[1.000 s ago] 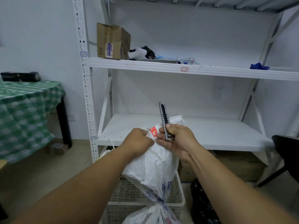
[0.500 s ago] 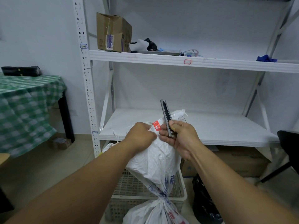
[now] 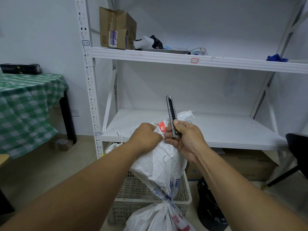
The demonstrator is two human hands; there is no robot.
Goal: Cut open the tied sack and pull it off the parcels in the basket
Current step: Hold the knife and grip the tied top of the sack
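Note:
A white woven sack (image 3: 162,164) with blue print is lifted above a white plastic basket (image 3: 187,197); it is cinched narrow low down, and more of it bulges in front of the basket. My left hand (image 3: 146,137) is clenched on the sack's upper end, next to a red label (image 3: 162,127). My right hand (image 3: 185,139) holds a grey utility knife (image 3: 171,114) upright, its tip pointing up, right beside the left hand. No parcels show; the basket's inside is mostly hidden by the sack.
A white metal rack (image 3: 191,129) stands right behind the sack, with a cardboard box (image 3: 116,29) and a blue glove (image 3: 276,58) on its upper shelf. A green-checked table (image 3: 28,104) is at left, a black bag (image 3: 210,207) and a black chair (image 3: 298,147) at right.
The view has shifted slightly. Both hands stay together on the sack's top, with the knife still upright in the right hand.

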